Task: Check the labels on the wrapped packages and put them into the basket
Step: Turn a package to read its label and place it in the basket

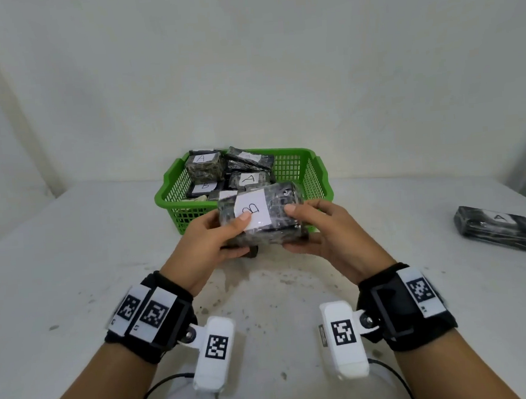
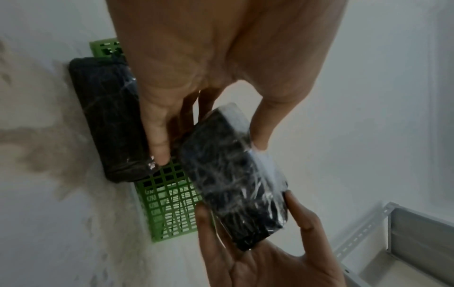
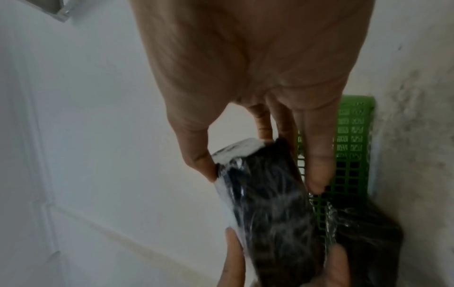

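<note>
Both hands hold a black plastic-wrapped package (image 1: 282, 202) (image 2: 233, 184) (image 3: 270, 213) just in front of the green basket (image 1: 295, 151). Its white label (image 1: 253, 214), marked B, faces up toward me. My left hand (image 1: 223, 230) (image 2: 209, 149) grips its left end, thumb on the label. My right hand (image 1: 311, 224) (image 3: 263, 177) grips the right end, thumb on top, fingers beneath. The basket holds several wrapped packages labelled A and B. A second package (image 2: 105, 126) lies on the table against the basket's front wall, mostly hidden under my hands in the head view.
Another wrapped package (image 1: 497, 228) labelled A lies on the white table (image 1: 72, 277) at the far right. A white wall rises behind the basket. Metal shelving (image 2: 405, 242) shows at the edge of the left wrist view.
</note>
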